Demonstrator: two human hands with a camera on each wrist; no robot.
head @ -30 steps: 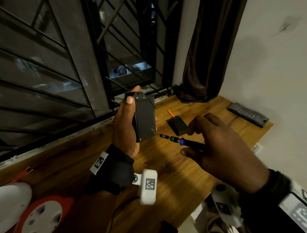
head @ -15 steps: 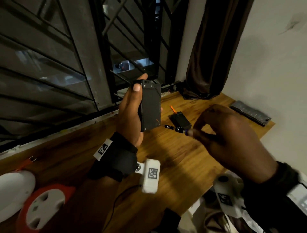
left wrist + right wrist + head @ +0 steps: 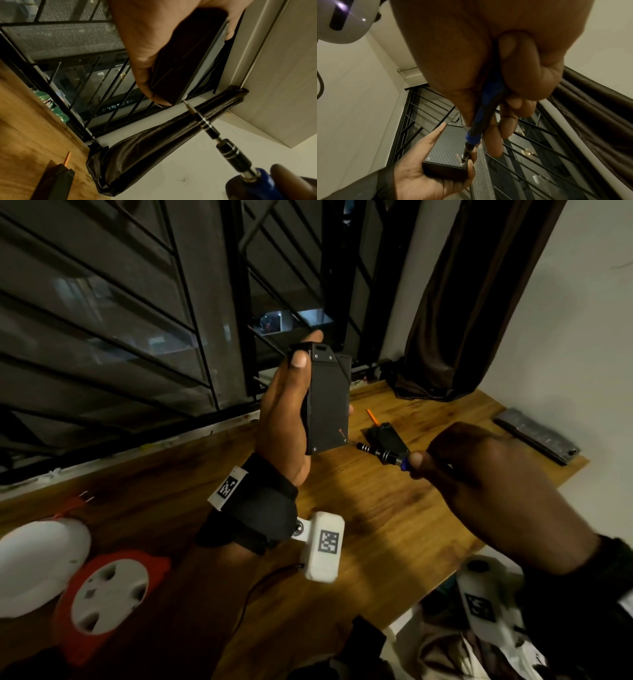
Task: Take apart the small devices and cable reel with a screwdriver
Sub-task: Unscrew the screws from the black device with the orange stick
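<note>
My left hand [image 3: 287, 419] grips a black rectangular device [image 3: 329, 402] upright above the wooden table [image 3: 376, 525], thumb along its left edge. In the right wrist view the device [image 3: 447, 146] shows a ribbed face with corner screws. My right hand [image 3: 479, 474] holds a blue-and-black screwdriver [image 3: 387, 455], whose tip sits on the screw at the device's lower right corner. The left wrist view shows the screwdriver [image 3: 223, 146] meeting the device [image 3: 185, 54] at that corner. A red-and-white cable reel [image 3: 102, 601] lies at the near left.
A smaller black device [image 3: 390, 438] and an orange strip [image 3: 371, 416] lie on the table behind the screwdriver. A white dome-shaped piece [image 3: 34, 563] sits at the far left, a grey flat bar [image 3: 534, 436] at the right edge. Window bars and a dark curtain [image 3: 462, 302] stand behind.
The screwdriver tip has moved left from a small gap onto the device's lower right corner screw. My left hand has kept the device upright.
</note>
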